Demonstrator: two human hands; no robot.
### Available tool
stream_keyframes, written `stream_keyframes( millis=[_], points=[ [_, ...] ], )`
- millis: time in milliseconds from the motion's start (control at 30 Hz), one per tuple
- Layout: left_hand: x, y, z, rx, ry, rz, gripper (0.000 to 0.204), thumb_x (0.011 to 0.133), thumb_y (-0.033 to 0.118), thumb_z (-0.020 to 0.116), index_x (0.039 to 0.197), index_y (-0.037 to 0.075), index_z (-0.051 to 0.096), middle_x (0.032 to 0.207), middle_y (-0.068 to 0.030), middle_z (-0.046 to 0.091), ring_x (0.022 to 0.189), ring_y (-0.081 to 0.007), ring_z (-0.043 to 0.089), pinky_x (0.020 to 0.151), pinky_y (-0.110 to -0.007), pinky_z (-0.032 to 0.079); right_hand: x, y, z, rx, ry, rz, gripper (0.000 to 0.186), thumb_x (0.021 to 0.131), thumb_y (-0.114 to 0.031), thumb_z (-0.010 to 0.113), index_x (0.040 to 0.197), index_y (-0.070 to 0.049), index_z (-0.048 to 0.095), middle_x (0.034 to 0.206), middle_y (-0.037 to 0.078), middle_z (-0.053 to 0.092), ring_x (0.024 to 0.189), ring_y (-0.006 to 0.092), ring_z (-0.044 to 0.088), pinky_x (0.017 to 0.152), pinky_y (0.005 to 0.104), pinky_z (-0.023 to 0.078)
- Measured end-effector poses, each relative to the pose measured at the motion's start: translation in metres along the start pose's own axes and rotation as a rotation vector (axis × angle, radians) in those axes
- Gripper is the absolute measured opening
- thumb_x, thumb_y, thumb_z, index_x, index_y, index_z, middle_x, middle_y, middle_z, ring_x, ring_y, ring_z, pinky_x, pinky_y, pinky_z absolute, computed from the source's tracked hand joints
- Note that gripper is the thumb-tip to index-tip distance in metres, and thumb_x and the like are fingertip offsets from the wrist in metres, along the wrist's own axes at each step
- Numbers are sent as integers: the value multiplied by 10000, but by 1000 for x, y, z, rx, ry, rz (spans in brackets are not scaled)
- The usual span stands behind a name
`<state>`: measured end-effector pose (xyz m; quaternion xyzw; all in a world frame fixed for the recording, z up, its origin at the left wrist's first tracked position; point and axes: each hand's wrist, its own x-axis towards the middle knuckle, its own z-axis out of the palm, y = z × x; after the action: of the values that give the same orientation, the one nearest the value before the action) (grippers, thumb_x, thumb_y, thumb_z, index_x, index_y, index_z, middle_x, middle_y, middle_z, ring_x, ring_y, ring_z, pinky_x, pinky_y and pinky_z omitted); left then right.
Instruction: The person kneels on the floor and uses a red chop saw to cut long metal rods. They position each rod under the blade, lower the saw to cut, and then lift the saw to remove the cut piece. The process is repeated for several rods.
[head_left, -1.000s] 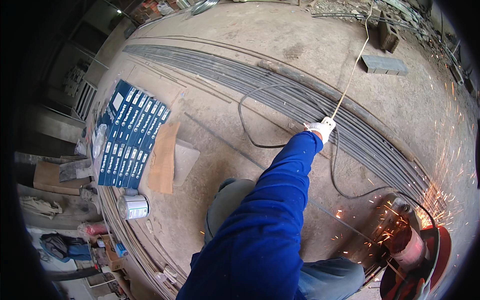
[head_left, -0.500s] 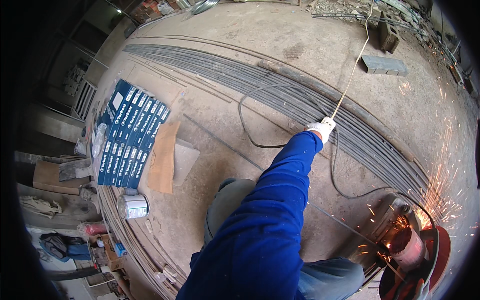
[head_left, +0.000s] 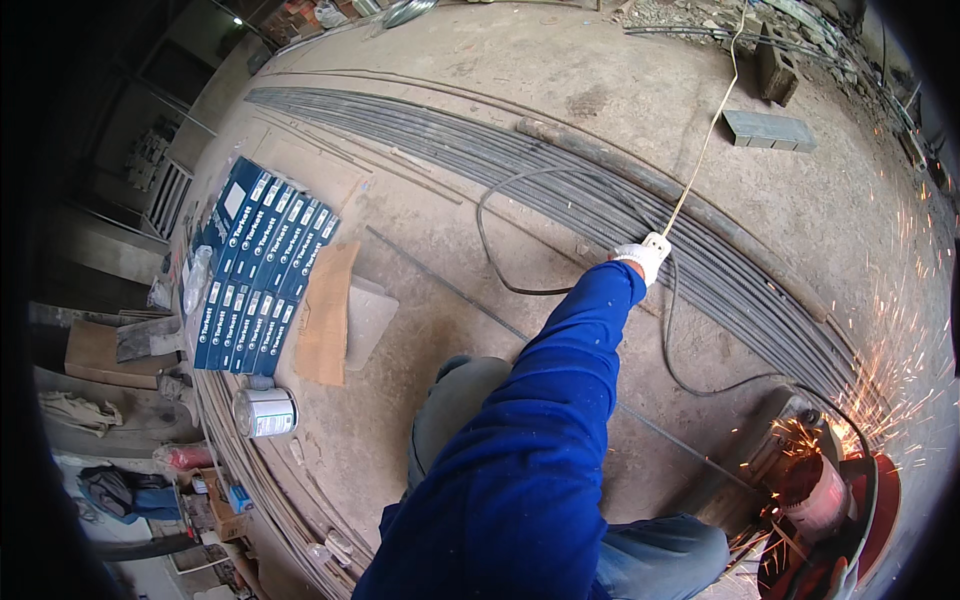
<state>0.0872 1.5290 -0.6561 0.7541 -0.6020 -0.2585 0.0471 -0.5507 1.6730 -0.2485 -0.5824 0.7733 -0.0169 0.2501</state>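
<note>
My left arm in a blue sleeve reaches forward and right. My left hand [head_left: 640, 258], in a white glove, is closed around a white extension socket [head_left: 656, 243] above the bundle of rebar [head_left: 560, 205]. A black cord hangs from the socket and runs to the cut-off saw [head_left: 812, 498] at the lower right. Sparks [head_left: 795, 440] fly around the saw, which has a pinkish-red motor and a red disc-shaped part. At the lower edge, what shows of my right hand [head_left: 842, 578] is at the saw's handle; its fingers are mostly hidden. A thin rod [head_left: 660, 432] leads into the saw.
Blue boxes [head_left: 262, 268] are stacked at left beside a cardboard piece [head_left: 325, 315] and a metal can [head_left: 266, 412]. A long pipe [head_left: 680, 205] lies along the rebar. A grey block [head_left: 768, 131] and a hollow brick [head_left: 776, 66] are at far right. My knees are below.
The spray of sparks has changed shape, with more sparks around the saw and along the right side. My left hand and the socket have stayed in place.
</note>
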Motion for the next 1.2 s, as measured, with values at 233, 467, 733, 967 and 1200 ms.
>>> stream_keyframes(
  millis=[233, 467, 733, 967, 1200],
  points=[
    [9, -3, 5, 82, -62, 11, 480, 1051, 204, 218, 1493, 122, 386, 1572, -165, 378, 1321, -373, 524, 1079, -484, 458, -3, -3, 0, 46, -7, 79, 636, 984, -450, 614, 1370, 53, 563, 1248, 223, 642, 1070, 313, 587, 967, 390, 442],
    [15, -9, 15, 111, -53, 40, 471, 1053, 222, 217, 1471, 126, 410, 1558, -166, 398, 1308, -380, 535, 1068, -487, 459, -3, 3, 2, 32, 21, 22, 631, 986, -449, 617, 1367, 52, 567, 1214, 211, 658, 1042, 306, 594, 949, 384, 449],
    [29, -12, 28, 82, 30, 32, 492, 991, 131, 372, 1478, 171, 436, 1542, -154, 434, 1276, -389, 577, 1003, -545, 505, -2, 9, 2, 12, 23, -7, 641, 980, -469, 624, 1347, 54, 577, 1170, 202, 662, 1016, 296, 590, 932, 384, 452],
    [8, -5, 6, 102, -57, 37, 542, 1078, 366, 162, 1526, 142, 366, 1609, -124, 339, 1375, -370, 469, 1116, -492, 413, -1, 16, 5, 56, 36, 38, 636, 980, -476, 630, 1334, 50, 581, 1116, 181, 659, 982, 276, 584, 897, 367, 461],
    [-6, 7, -13, -41, -94, -90, 567, 1070, 467, 183, 1479, 170, 439, 1527, -127, 468, 1308, -408, 524, 1059, -492, 449, -1, 24, 11, 188, 45, 36, 622, 985, -462, 630, 1335, 50, 577, 1124, 180, 662, 982, 269, 587, 898, 362, 466]
  ],
)
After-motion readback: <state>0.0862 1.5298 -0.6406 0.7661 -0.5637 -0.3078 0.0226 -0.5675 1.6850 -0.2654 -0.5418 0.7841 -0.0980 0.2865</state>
